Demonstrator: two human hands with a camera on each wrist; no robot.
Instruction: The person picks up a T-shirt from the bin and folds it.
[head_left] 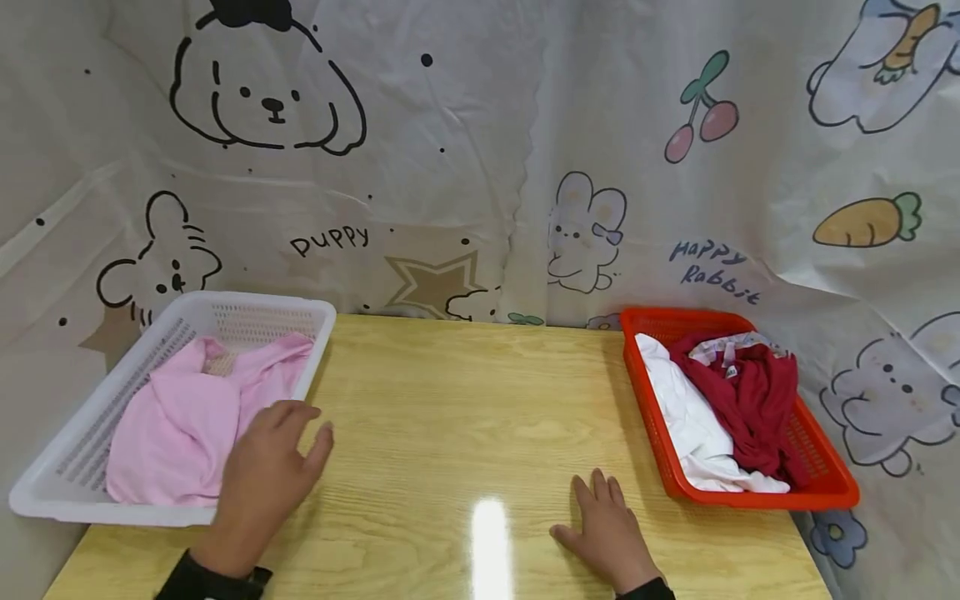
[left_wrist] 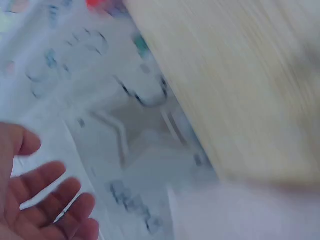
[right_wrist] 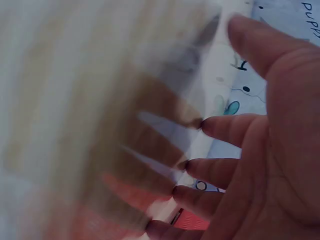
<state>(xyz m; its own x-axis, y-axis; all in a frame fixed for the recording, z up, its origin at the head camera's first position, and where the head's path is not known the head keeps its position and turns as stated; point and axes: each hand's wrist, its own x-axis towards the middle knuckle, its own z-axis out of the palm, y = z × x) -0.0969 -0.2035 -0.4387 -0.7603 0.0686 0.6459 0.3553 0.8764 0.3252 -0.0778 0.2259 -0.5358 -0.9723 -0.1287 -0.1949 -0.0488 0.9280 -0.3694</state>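
Observation:
My left hand (head_left: 273,471) hovers at the right edge of the white basket (head_left: 56,500), fingers loosely bent and holding nothing. A pink garment (head_left: 180,425) lies bunched in that basket, partly hidden behind the hand. In the left wrist view the fingers (left_wrist: 50,195) are spread apart with nothing between them. My right hand (head_left: 607,533) is at the front of the table, fingers extended and thumb apart, left of the red basket (head_left: 780,500). The right wrist view shows its fingertips (right_wrist: 212,125) right at the table surface. In the red basket lie a white garment (head_left: 686,417) and a dark red garment (head_left: 765,400).
The light wooden table (head_left: 435,400) lies between the two baskets, the white one on the left and the red one on the right. A patterned curtain (head_left: 465,150) with cartoon animals hangs along the table's back edge and right side.

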